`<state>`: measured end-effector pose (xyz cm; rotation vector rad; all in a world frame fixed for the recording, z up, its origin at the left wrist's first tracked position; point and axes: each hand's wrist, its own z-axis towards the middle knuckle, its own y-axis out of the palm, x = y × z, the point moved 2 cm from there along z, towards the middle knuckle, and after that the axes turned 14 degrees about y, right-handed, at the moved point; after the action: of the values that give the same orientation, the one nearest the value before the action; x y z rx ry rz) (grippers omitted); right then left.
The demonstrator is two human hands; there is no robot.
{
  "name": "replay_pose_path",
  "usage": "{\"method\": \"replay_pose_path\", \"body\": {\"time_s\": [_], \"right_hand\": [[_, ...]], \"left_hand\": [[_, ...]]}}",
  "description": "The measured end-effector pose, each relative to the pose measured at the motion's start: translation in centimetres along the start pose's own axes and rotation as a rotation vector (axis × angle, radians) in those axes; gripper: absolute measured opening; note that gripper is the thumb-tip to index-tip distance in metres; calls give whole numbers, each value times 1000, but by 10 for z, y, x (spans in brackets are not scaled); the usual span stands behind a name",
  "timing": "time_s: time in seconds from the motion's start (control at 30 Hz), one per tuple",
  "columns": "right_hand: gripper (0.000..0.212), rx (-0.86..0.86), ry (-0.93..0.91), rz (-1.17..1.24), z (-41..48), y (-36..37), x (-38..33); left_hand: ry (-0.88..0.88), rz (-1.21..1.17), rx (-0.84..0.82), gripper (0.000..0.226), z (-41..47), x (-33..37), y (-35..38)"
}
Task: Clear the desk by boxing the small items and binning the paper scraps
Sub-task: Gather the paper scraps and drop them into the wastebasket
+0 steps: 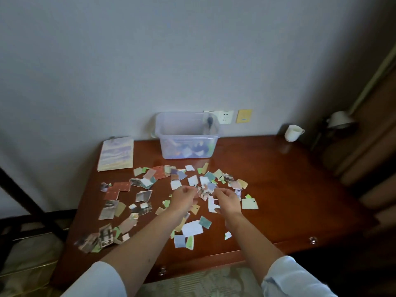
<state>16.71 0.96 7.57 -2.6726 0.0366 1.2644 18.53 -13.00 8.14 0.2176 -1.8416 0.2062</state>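
Note:
Many torn paper scraps (145,196) lie scattered over the middle and left of the wooden desk (278,189). A clear plastic box (188,137) stands at the back against the wall with small items in its bottom. My left hand (183,199) and my right hand (228,201) reach side by side over the scraps at the desk's centre, fingers curled. The left hand's fingertips pinch a small cluster of scraps (202,192) lying between the hands. Fingers and thumb of the right hand close around a white scrap (211,204).
A striped notepad (115,154) lies at the back left. At the back right a white cup (292,132) stands beside a lamp (340,120). Wall sockets (225,116) sit behind the box. A drawer knob (312,240) shows on the desk's front.

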Motion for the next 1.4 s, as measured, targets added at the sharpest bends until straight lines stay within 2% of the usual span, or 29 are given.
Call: {"method": "replay_pose_path", "body": {"time_s": [0.1, 0.2, 0.37, 0.53, 0.8, 1.0, 1.2, 1.4], "right_hand": [[15, 28, 16, 0, 23, -24, -4], [14, 48, 45, 5, 46, -38, -7], [13, 92, 83, 6, 76, -46, -14], [16, 143, 66, -22, 107, -53, -39], [24, 233, 56, -187, 151, -52, -62], [35, 201, 10, -437, 183, -49, -76], [50, 63, -83, -807, 220, -53, -86], [51, -77, -160, -967, 259, -52, -93]], "left_hand": [[12, 62, -16, 24, 6, 4, 30], [20, 114, -33, 28, 20, 3, 47], [29, 203, -71, 19, 59, -2, 61], [45, 177, -146, 12, 112, 5, 81], [36, 249, -210, 16, 167, -2, 100], [-6, 305, -210, 22, 195, -18, 107], [15, 362, -218, 32, 216, -33, 117], [67, 624, -234, 40, 236, -40, 131]]}}
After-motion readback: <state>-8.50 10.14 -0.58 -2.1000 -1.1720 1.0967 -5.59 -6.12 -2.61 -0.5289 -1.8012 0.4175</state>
